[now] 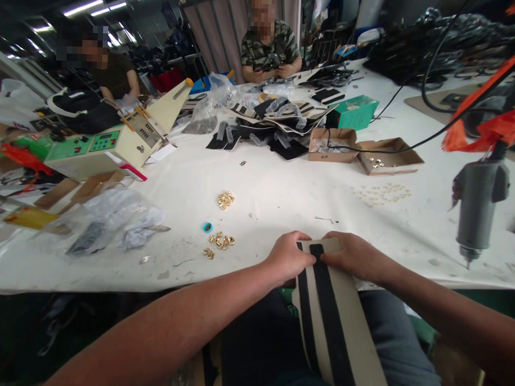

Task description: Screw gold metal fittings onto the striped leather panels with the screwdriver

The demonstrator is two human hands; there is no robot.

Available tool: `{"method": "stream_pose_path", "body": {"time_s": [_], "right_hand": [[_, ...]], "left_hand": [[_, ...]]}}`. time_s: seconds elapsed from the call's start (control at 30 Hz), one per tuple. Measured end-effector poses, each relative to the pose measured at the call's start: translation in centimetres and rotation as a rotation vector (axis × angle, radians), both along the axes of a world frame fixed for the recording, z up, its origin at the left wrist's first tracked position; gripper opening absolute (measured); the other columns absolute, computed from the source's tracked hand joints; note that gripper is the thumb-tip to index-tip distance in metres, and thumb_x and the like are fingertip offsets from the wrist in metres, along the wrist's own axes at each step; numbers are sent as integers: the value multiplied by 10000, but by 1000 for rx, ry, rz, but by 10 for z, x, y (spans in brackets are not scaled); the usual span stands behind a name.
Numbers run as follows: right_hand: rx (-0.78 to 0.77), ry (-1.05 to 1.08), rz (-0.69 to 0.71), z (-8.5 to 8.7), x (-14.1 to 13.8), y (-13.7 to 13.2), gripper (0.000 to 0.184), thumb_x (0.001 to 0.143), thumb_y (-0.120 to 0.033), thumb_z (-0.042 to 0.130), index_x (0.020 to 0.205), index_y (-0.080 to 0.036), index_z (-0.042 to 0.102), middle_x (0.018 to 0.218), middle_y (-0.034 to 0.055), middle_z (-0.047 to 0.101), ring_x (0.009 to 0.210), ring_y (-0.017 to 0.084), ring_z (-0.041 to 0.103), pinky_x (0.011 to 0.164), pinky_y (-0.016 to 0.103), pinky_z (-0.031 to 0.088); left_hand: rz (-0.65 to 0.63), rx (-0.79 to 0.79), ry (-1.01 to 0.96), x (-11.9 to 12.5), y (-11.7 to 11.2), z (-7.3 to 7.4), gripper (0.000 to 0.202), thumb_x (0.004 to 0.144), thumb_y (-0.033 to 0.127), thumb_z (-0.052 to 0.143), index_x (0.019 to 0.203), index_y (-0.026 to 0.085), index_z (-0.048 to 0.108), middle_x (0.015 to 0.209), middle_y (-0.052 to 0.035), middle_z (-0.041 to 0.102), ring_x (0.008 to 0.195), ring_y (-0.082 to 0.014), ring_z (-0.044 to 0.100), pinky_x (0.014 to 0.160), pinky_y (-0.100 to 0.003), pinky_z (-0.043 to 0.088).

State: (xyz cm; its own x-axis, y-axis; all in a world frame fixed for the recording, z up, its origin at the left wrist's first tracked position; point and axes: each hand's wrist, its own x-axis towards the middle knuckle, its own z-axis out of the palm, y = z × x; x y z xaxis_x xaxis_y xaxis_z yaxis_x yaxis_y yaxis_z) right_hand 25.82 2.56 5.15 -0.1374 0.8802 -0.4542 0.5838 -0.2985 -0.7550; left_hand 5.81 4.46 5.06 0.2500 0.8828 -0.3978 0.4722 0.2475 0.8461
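A long beige panel with two black strips (364,337) slopes from the table's front edge down over my lap. My left hand (287,256) grips its top left corner, the thumb pressed on the face near a black strip. On the other side, my right hand (350,253) holds the top right corner, its thumb close to the left one. The fingers behind the panel are hidden. To the left on the white table (278,199) lie small piles of gold-coloured metal rings (224,241) and gold pieces (225,200), beside a small blue round container (208,227).
An electric screwdriver (476,206) hangs at the right. Cardboard boxes (389,158) and a heap of similar panels (280,126) lie farther back. A control-panel machine (102,142) and plastic bags (108,216) stand left. Two people (271,50) sit across the table.
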Motion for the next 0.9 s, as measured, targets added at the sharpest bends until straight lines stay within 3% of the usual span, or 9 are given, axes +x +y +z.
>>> {"method": "stream_pose_path", "body": {"time_s": [0.3,0.43,0.53,0.6,0.77,0.9], "right_hand": [[33,27,19,-6,1,3,66,783,-240,692,838,-205,683,721,18,708,676,203,641,559,275,422],[44,45,10,-7,-1,6,50,785,-217,686,830,-203,668,735,12,713,680,195,644,559,264,430],[61,40,11,-7,-2,7,68,776,-198,699,840,-197,678,753,13,727,695,193,659,561,252,435],[79,19,9,-7,-4,8,77,773,-187,703,848,-191,690,758,11,733,698,186,663,558,245,432],[141,-79,30,-2,-7,9,64,787,-231,749,831,-192,724,745,-2,744,676,171,659,576,243,433],[252,-278,-73,12,21,15,202,844,-380,775,950,-207,775,758,14,745,695,192,667,622,277,421]], "left_hand": [[-75,131,85,2,-5,4,475,735,121,741,1205,187,755,1010,-78,788,840,-274,739,819,-394,593],[-138,419,201,-2,-10,6,475,784,116,774,1246,219,735,1284,-92,698,1164,-299,676,1035,-442,535],[-196,680,297,-4,-16,2,430,792,167,844,1205,249,757,1279,-80,693,1217,-313,628,1038,-477,528],[-223,766,306,-5,-21,-4,360,789,181,880,1129,252,788,1237,-68,732,1206,-319,622,1035,-505,517],[-187,800,269,-7,-25,-22,297,804,176,890,1081,255,821,1191,-48,789,1157,-309,656,1028,-525,514],[-166,787,246,-7,-23,-24,293,785,162,892,1052,268,835,1171,-47,804,1157,-326,657,1018,-540,508]]}}
